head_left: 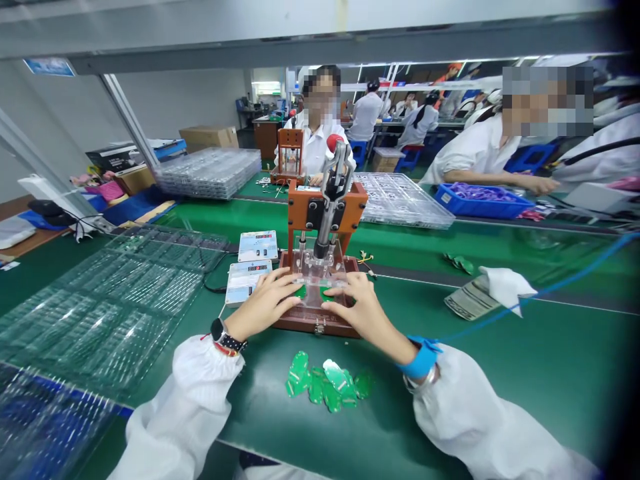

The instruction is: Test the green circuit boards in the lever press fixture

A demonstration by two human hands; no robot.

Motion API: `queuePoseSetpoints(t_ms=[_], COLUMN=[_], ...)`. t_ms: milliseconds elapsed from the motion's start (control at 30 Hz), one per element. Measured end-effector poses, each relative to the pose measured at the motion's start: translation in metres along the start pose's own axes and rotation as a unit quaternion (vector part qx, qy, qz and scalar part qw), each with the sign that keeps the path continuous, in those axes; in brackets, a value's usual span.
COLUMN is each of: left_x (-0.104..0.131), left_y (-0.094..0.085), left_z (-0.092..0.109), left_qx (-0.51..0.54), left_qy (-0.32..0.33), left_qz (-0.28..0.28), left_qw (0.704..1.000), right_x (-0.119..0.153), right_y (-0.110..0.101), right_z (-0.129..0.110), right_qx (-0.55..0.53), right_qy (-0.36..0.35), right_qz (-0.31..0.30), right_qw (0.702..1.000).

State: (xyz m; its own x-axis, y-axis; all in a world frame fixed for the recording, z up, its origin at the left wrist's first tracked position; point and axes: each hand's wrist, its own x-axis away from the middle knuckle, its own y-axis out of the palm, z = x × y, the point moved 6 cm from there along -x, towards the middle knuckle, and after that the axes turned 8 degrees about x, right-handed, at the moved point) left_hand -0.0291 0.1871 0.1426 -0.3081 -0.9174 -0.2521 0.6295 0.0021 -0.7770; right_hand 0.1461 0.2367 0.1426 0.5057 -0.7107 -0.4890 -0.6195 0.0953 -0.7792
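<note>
In front of me stands a toggle-clamp test fixture (327, 213) with an orange frame, a red-knobbed lever and a clear plastic press plate. My left hand (265, 300) reaches to its bed from the left, thumb and fingers about a small green circuit board (301, 292). From the right, my right hand (363, 303) grips a second green circuit board (326, 294) in the same way. Both boards lie at the clear bed, under the raised plate's front edge; fingers partly cover them. A loose pile of green circuit boards (330, 385) rests on the green mat nearer me.
Two small display boxes (249, 277) with red digits sit left of the fixture. Clear trays (115, 293) cover the left side. A crumpled white packet (487, 293) and a blue cord (560, 283) lie right. Across the bench, co-workers sit near a blue bin (483, 200).
</note>
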Motion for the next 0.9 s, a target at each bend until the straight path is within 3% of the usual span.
queuePoseSetpoints(t_ms=[233, 467, 633, 900], left_x=[-0.003, -0.003, -0.003, -0.006], left_y=[0.003, 0.003, 0.009, 0.003], left_z=[-0.006, -0.008, -0.007, 0.0], left_qx=[0.105, 0.146, 0.115, 0.018], left_qy=[0.016, 0.029, -0.002, 0.003], left_qz=[0.03, 0.054, 0.01, 0.045], left_qw=[0.994, 0.987, 0.993, 0.999], right_x=[0.001, 0.001, -0.005, -0.01], right_y=[0.004, -0.003, -0.006, -0.007], right_z=[-0.001, -0.007, -0.008, -0.013], right_qx=[0.037, 0.101, 0.119, 0.101], right_qy=[-0.012, -0.055, -0.076, -0.096], right_qz=[-0.069, -0.075, -0.09, -0.115], right_qw=[0.997, 0.99, 0.986, 0.984])
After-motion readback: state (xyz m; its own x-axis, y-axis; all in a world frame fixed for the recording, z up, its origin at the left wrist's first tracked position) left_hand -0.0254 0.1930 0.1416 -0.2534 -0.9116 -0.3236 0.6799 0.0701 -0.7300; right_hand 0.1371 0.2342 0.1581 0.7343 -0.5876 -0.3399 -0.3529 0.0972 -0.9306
